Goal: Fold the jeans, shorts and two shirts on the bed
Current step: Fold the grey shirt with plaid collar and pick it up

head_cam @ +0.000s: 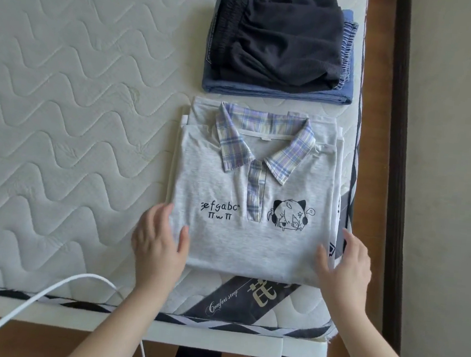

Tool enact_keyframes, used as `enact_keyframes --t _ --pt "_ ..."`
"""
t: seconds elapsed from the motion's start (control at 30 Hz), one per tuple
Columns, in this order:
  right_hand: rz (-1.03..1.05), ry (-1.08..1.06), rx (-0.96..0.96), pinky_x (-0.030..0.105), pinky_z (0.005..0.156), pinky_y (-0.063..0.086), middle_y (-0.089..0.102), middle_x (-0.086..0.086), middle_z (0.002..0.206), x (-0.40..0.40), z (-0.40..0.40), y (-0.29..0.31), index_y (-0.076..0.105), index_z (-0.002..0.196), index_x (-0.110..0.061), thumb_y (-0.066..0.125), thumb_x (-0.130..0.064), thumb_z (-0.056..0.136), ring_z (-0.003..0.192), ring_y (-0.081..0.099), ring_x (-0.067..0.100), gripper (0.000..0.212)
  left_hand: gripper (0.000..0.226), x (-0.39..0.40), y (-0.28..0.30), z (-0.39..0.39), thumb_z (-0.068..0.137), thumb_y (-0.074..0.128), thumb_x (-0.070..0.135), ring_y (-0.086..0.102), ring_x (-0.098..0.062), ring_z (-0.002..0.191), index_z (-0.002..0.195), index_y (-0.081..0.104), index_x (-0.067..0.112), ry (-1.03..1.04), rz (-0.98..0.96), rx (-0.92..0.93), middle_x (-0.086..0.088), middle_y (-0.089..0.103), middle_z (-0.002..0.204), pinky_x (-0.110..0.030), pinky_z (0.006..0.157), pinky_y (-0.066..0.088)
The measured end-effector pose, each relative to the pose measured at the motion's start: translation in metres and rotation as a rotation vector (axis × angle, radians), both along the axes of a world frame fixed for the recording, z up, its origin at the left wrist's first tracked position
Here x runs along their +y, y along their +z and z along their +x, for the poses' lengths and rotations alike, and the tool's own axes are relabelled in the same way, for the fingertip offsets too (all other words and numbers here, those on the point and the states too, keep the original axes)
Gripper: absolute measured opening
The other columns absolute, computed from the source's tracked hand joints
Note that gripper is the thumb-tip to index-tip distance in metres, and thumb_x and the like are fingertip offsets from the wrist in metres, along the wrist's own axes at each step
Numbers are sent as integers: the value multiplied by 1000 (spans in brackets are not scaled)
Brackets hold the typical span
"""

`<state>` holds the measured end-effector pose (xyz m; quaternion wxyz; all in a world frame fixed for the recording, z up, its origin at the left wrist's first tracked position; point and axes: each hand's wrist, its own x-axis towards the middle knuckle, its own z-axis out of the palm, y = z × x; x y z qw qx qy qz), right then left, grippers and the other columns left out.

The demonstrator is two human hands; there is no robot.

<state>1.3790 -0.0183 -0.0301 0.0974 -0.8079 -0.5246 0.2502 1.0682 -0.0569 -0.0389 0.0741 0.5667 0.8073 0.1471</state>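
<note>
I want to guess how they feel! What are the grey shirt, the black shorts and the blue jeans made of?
The grey shirt looks like soft, matte cotton knit: speckled grey and smooth. Its checked collar looks like thin woven cloth. The black shorts seem a light, matte, crinkly fabric with a gathered stretchy waistband. The blue jeans beneath them look like denim: thick folds and pale stitching.

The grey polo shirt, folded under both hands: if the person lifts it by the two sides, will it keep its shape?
Probably not by itself. The grey polo shirt looks like thin, soft knit, so its middle would likely sag. It seems light, and the folded layers showing at its edges may slip apart. The left hand and right hand would need to support it underneath.
</note>
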Motion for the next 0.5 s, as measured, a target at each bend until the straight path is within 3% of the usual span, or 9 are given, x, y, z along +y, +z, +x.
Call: enact_keyframes --t 0.13,0.23,0.33,0.5 --pt "39 235 -50 38 119 13 23 2 161 49 -25 -6 24 154 -16 51 -38 98 148 17 20 66 52 69 -2 28 94 52 29 41 -33 138 141 50 7 -220 -49 -27 -14 46 148 -49 108 37" --pt "62 394 -60 32 120 -2 8 -1 165 92 -47 -16 11 157 -18 43 -36 101 151 3 18 66 61 119 -16 36 100 45 36 15 -25 151 154 28 14 -272 -193 -10 -6 20 163 -48 120 16" --pt "87 486 -114 30 121 -8 -2 -3 165 122 -65 -27 3 157 -20 33 -44 103 151 -5 14 66 67 153 -35 28 102 30 47 -4 -19 152 157 7 18 -345 -252 99 -1 -4 164 -41 122 -5" --pt "144 512 -192 34 123 -3 -4 -1 165 171 -85 -46 1 157 -17 26 -48 102 151 -6 13 68 69 204 -52 19 99 18 52 2 -20 152 158 12 17 -432 -212 217 -3 4 166 -45 123 3"
